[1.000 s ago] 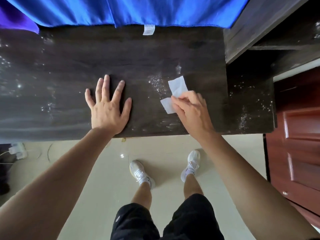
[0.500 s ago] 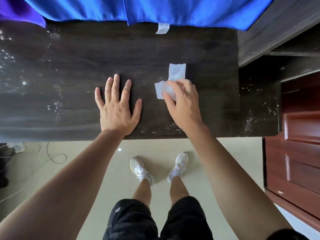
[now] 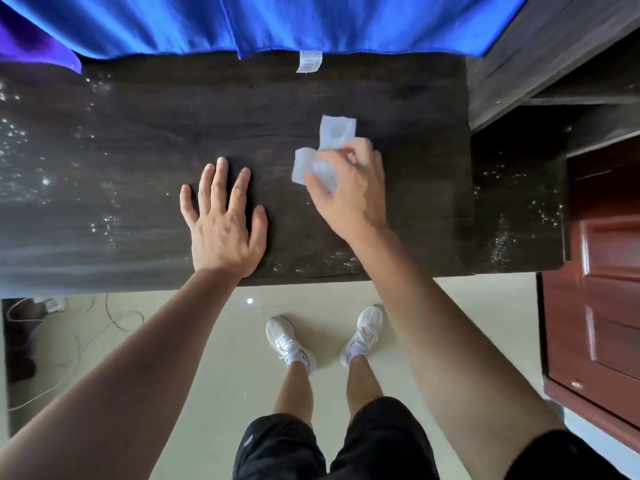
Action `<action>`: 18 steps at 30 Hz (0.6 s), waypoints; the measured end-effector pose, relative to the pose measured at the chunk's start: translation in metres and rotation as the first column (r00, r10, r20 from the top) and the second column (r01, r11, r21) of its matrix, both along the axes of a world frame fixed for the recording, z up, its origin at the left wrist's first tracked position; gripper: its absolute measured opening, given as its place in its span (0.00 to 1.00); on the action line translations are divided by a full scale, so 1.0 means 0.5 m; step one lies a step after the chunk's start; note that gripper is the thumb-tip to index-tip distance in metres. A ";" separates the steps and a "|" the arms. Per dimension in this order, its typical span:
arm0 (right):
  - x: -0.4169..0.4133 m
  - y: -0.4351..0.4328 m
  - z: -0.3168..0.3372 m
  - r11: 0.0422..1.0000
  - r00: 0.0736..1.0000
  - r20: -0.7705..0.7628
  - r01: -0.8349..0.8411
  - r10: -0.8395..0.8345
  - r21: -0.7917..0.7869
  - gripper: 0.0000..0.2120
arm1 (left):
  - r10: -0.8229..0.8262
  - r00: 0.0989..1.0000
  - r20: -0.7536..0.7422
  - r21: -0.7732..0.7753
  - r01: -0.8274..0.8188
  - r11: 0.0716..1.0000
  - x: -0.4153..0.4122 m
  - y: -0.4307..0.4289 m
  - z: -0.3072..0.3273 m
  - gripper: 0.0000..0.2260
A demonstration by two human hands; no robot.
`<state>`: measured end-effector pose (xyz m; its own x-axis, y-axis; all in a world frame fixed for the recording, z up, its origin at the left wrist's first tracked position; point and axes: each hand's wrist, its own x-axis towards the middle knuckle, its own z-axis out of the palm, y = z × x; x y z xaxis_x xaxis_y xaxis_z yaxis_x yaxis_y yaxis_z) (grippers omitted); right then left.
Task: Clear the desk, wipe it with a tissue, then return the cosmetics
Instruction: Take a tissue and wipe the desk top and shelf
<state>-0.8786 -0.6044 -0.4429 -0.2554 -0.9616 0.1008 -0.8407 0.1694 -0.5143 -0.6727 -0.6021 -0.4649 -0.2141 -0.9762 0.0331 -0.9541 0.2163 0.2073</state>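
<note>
Wiping stage. The right hand (image 3: 349, 188) holds the white tissue (image 3: 335, 129) down on the dark counter (image 3: 156, 126), right of centre, its grip curled and pinching the crumpled sheet. The tissue's long axis runs from the fingers toward the far edge, and a second flap spills left. The left hand (image 3: 221, 223) lies flat just beside it, fingers spread, holding nothing. Speckled patches lie on both sides, probably unwiped. No cosmetics are visible. The tag (image 3: 309, 61) on the blue cloth (image 3: 346, 22) is printed but illegible.
</note>
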 end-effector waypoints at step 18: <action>0.032 -0.123 -0.007 0.978 0.975 -0.071 -0.207 0.208 0.025 0.16 | 0.008 1.000 0.008 -0.027 -0.008 1.000 -0.003 0.001 0.003 0.28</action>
